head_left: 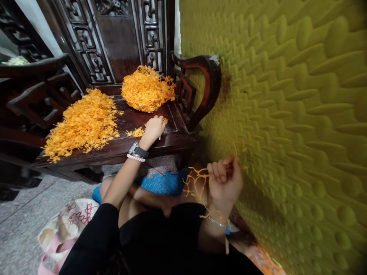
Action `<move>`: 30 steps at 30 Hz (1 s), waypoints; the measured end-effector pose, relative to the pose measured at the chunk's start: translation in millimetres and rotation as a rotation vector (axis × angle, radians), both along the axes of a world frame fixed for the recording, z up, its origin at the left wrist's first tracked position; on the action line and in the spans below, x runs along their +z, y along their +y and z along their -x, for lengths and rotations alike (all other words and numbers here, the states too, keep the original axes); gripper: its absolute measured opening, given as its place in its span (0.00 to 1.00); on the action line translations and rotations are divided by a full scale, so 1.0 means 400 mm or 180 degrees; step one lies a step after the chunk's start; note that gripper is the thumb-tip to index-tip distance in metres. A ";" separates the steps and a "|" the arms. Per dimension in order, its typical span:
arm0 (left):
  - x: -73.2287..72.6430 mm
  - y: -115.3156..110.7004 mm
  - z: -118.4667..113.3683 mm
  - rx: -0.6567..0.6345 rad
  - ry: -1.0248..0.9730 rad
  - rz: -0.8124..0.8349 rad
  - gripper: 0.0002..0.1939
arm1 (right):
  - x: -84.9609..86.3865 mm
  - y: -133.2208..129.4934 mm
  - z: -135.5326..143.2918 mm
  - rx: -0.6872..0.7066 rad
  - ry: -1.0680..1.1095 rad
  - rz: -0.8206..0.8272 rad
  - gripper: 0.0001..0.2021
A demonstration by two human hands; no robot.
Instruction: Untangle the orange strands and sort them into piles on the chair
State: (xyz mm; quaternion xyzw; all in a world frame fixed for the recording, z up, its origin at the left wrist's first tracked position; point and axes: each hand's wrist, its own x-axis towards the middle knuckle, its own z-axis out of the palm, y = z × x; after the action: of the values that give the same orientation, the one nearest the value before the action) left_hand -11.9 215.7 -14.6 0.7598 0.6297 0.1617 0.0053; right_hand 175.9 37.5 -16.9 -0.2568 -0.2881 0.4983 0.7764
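My left hand (155, 128), with a watch and a beaded bracelet at its wrist, rests low over the dark wooden seat (126, 114). Its fingers are bent down on a few orange pieces (164, 120); more loose pieces (136, 132) lie just left of it. Behind it sits a round heap of orange strands (146, 89), and a longer heap (86, 122) spreads to the left. My right hand (225, 179) is raised near the wall, fingers curled around orange strands (197, 179) that hang out on its left side and down to the wrist.
A curved wooden armrest (210, 84) stands between the seat and the green embossed wall (281, 114). Below the seat is a blue foam mat (164, 183) by my bent legs. A white bag with pink straps (67, 225) lies on the floor at the lower left.
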 end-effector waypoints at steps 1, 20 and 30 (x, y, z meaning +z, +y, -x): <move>-0.005 0.007 -0.003 -0.0030 -0.0006 0.0004 0.15 | -0.002 0.004 0.001 0.0023 0.0043 0.0012 0.16; -0.141 -0.366 -0.003 -0.2743 -0.3372 0.2225 0.31 | -0.019 0.035 0.079 0.0336 0.0149 0.0040 0.13; -0.364 -0.485 0.035 -0.1120 -0.4270 0.3437 0.23 | -0.026 -0.039 0.002 0.0856 -0.1608 0.0903 0.22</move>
State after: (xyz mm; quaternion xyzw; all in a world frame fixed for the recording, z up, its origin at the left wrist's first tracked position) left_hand -25.8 21.6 -160.2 0.4843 0.3580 0.2510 0.7578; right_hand 175.1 22.0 -27.3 -0.4377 -0.4308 0.5522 0.5639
